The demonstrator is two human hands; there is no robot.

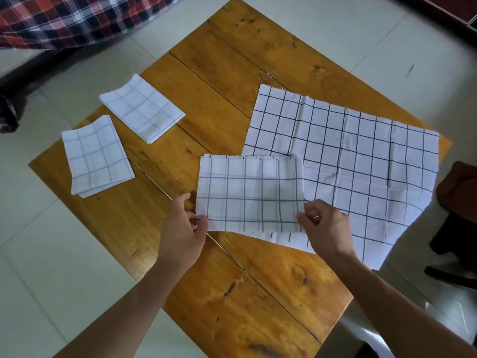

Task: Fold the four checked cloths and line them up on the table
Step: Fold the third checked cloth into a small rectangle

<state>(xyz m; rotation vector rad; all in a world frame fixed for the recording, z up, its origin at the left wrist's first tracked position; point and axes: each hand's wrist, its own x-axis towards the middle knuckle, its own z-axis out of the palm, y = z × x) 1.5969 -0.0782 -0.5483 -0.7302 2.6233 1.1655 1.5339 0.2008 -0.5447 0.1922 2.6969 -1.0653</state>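
A wooden table (232, 81) of broad orange-brown planks fills most of the view, set cornerwise on a pale tiled floor (335, 27). At the top left hangs a red, black and white plaid fabric (77, 16), and a dark brown chair (456, 202) shows at the right edge.

The largest cloth is the unfolded cloth (361, 156), white with a dark grid, spread flat over the right part of the table, its right and near corners reaching past the table edge. Lying partly on its near-left portion is the half-folded cloth (250, 192), a layered rectangle with several edges stacked along its far side.

Two smaller finished pieces sit well apart from these on the left side of the table: the far folded cloth (143, 108) and, nearer and just beside it without touching, the near folded cloth (96, 156). Both are compact rectangles, angled roughly the same way.

The left hand (183, 228) pinches the near-left corner of the half-folded cloth between thumb and curled fingers. The right hand (327, 226) pinches the near-right corner the same way, fingers curled over the edge. Both bare forearms reach in from the bottom
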